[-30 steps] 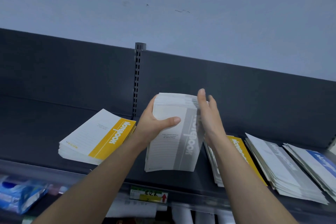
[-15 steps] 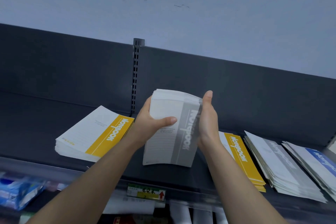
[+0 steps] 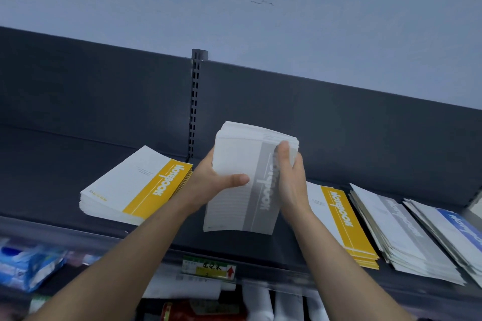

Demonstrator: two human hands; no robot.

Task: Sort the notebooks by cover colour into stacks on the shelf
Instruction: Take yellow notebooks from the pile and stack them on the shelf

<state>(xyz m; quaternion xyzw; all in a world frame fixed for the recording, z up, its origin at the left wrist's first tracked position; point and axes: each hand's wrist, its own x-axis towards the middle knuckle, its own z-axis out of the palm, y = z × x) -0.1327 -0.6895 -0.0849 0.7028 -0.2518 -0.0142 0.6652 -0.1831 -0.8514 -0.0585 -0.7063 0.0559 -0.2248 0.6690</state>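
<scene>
Both my hands hold a thick stack of grey-striped notebooks (image 3: 234, 161) above the middle of the dark shelf (image 3: 65, 164). My left hand (image 3: 211, 182) grips its left edge, thumb laid across the top cover. My right hand (image 3: 289, 177) grips the right edge, with fingers curled over the grey stripe. A stack with yellow stripes (image 3: 135, 190) lies on the shelf to the left. To the right lie a second yellow-striped stack (image 3: 339, 221), a grey-striped stack (image 3: 399, 232) and a blue-striped stack (image 3: 453, 229).
A slotted metal upright (image 3: 195, 101) runs up the shelf's back panel behind the held stack. A price label (image 3: 208, 268) sits on the shelf's front rail. Blue packets (image 3: 26, 266) and other goods lie on the level below.
The held stack has tipped slightly and shifted a little to the right. My right hand's fingers moved from the stack's side to curl over its top right edge.
</scene>
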